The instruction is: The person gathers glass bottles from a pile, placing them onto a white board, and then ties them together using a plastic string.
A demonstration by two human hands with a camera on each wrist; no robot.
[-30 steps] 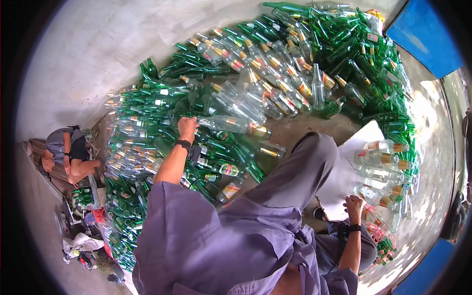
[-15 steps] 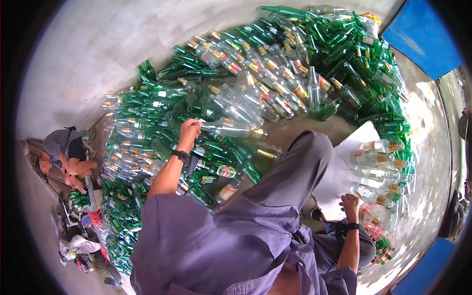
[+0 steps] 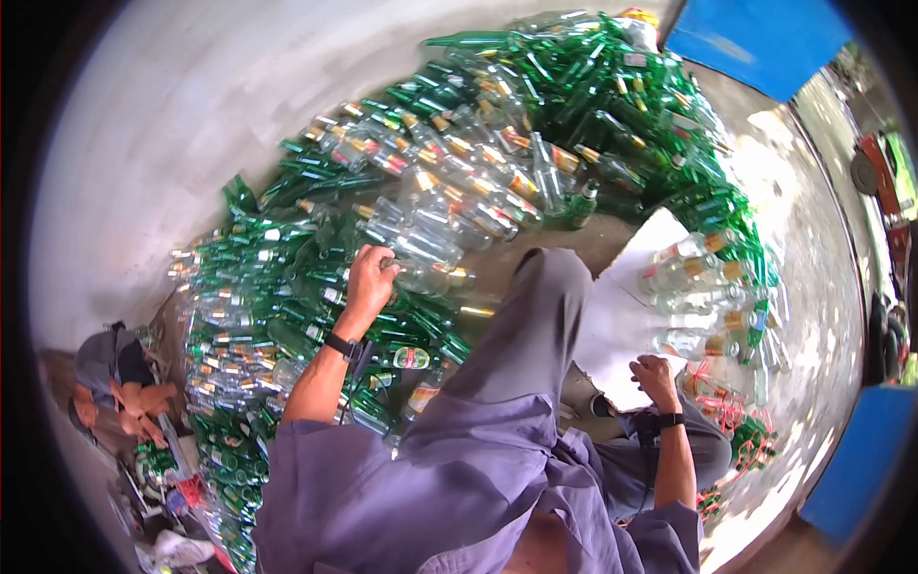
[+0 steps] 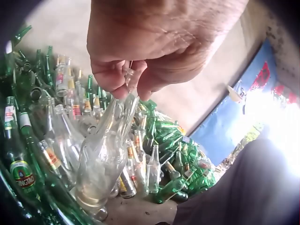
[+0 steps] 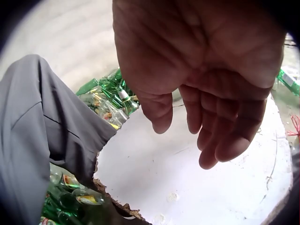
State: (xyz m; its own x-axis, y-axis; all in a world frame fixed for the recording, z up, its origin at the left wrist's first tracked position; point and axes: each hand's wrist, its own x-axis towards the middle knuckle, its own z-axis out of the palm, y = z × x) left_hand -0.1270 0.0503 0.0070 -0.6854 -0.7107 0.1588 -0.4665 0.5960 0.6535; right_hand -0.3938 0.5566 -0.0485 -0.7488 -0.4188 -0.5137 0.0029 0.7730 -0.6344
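Observation:
In the head view my left hand (image 3: 369, 285) is over the bottle pile. The left wrist view shows the left hand (image 4: 150, 47) pinching the neck of a clear glass bottle (image 4: 99, 161), whose body hangs down, tilted; whether a second neck is also held I cannot tell. My right hand (image 3: 656, 380) is near the lower end of a white board (image 3: 612, 306), beside several clear bottles (image 3: 698, 298) lying on it. Seen from the right wrist, the right hand (image 5: 201, 75) hangs above the board (image 5: 150, 173), fingers loosely bent and holding nothing.
Green bottles (image 3: 574, 72) and clear ones cover the floor along the wall (image 3: 172, 124). A bent knee (image 3: 555, 277) stands between pile and board. Another person (image 3: 115, 383) crouches at the left. Red strings (image 3: 732, 416) lie below the board; a blue panel (image 3: 746, 43) is upper right.
The head view has turned, so the pile and board sit further left. My left hand still holds the clear bottle. The right hand remains empty beside the board.

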